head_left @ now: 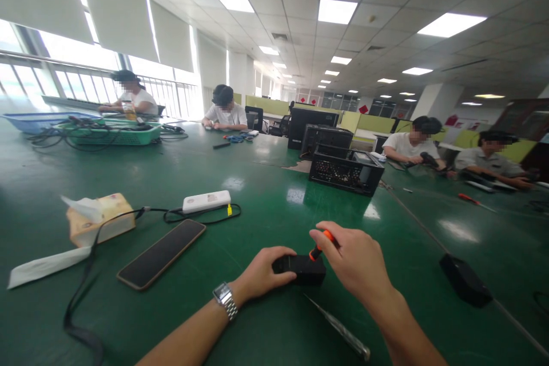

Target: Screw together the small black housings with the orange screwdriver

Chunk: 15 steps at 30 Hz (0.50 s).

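A small black box lies on the green table in front of me. My left hand grips its left end between thumb and fingers. In my right hand is an orange and black screwdriver, tilted, with its lower end at the top of the box; its tip cannot be made out. A second screwdriver with a clear handle rests on the table just below the box, near my right forearm.
To the left are a phone, a white power strip with a cable, and a tissue pack. Another black box lies right. Farther back stand a black metal case and a green basket. Several people sit around the table.
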Available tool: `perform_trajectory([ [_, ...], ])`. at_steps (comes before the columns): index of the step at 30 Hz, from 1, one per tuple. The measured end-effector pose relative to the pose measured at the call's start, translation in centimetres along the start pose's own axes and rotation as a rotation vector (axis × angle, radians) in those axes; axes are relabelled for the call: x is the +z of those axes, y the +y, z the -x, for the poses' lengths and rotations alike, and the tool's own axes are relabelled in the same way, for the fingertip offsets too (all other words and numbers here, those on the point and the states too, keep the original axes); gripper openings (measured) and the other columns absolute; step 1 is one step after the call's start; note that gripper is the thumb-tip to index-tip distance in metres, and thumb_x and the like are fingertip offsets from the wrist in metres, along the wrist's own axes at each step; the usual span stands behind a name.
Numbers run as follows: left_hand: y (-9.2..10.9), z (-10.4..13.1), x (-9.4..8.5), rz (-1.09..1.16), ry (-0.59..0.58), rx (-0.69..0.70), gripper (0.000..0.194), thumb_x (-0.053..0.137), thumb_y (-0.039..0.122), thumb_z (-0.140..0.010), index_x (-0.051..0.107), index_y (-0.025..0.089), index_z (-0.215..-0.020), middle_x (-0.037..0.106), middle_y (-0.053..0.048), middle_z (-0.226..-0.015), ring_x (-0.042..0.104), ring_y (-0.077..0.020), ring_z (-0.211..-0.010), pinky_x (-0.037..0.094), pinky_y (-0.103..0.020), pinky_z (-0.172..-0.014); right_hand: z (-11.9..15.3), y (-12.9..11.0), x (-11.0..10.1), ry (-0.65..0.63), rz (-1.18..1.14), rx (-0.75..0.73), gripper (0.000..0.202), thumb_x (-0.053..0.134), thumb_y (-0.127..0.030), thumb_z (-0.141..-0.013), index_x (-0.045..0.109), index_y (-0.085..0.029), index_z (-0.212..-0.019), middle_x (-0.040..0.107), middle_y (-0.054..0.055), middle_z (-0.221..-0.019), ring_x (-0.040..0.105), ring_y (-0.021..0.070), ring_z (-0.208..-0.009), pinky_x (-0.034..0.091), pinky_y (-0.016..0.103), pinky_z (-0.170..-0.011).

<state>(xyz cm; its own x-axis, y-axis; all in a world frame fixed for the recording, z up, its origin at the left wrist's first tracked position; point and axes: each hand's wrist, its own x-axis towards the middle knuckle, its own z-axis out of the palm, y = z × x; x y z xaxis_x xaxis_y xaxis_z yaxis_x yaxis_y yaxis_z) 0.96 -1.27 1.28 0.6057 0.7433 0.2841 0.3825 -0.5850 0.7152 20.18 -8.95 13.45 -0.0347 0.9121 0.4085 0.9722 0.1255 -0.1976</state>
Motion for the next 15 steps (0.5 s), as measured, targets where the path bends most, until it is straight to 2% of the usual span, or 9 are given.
perform_trajectory([
  [3, -0.1, 0.0, 0.1, 0.008, 0.002, -0.001, 0.037, 0.07, 0.033, -0.078, 0.065, 0.021, -0.113, 0.07, -0.004, -0.108, 0.063, -0.0215, -0.094, 0.048, -0.031, -0.085, -0.1, 0.0, 0.0, -0.027, -0.115, -0.075, 0.034, 0.039, -0.041, -0.095, 0.069, -0.026, -0.091, 0.072, 0.002, -0.074, 0.066, 0.0198, -0.067, 0.04, 0.027, -0.06],
  [6, -0.3, 0.0, 0.1, 0.014, -0.002, 0.003, 0.038, 0.07, 0.034, -0.078, 0.064, 0.021, -0.113, 0.07, -0.004, -0.108, 0.063, -0.0216, -0.094, 0.048, -0.031, -0.086, -0.2, 0.3, -0.3, -0.076, -0.23, -0.133, 0.03, 0.041, -0.035, -0.094, 0.068, -0.024, -0.09, 0.072, 0.001, -0.076, 0.066, 0.0184, -0.07, 0.043, 0.027, -0.065],
  [8, -0.4, 0.0, 0.2, 0.02, -0.003, 0.007, 0.037, 0.07, 0.033, -0.078, 0.064, 0.021, -0.113, 0.069, -0.004, -0.108, 0.063, -0.0214, -0.094, 0.048, -0.031, -0.086, -0.2, 0.8, -0.6, -0.112, -0.27, -0.145, 0.03, 0.041, -0.034, -0.094, 0.068, -0.023, -0.095, 0.073, 0.003, -0.083, 0.066, 0.0197, -0.075, 0.045, 0.028, -0.07],
  [12, -0.6, 0.0, 0.3, 0.029, 0.007, 0.006, 0.038, 0.071, 0.033, -0.078, 0.064, 0.021, -0.113, 0.069, -0.004, -0.109, 0.063, -0.0218, -0.095, 0.047, -0.031, -0.086, -0.2, 1.8, -1.0, -0.158, -0.328, -0.172, 0.032, 0.045, -0.033, -0.091, 0.066, -0.022, -0.113, 0.071, 0.006, -0.109, 0.065, 0.0229, -0.097, 0.047, 0.033, -0.085],
  [15, -0.7, 0.0, 0.3, 0.027, 0.002, -0.002, 0.039, 0.07, 0.034, -0.078, 0.064, 0.021, -0.114, 0.069, -0.004, -0.11, 0.063, -0.0224, -0.096, 0.047, -0.032, -0.087, -0.1, 2.7, -1.6, -0.21, -0.351, -0.183, 0.034, 0.046, -0.03, -0.09, 0.066, -0.023, -0.117, 0.069, 0.005, -0.114, 0.064, 0.0222, -0.102, 0.047, 0.033, -0.089],
])
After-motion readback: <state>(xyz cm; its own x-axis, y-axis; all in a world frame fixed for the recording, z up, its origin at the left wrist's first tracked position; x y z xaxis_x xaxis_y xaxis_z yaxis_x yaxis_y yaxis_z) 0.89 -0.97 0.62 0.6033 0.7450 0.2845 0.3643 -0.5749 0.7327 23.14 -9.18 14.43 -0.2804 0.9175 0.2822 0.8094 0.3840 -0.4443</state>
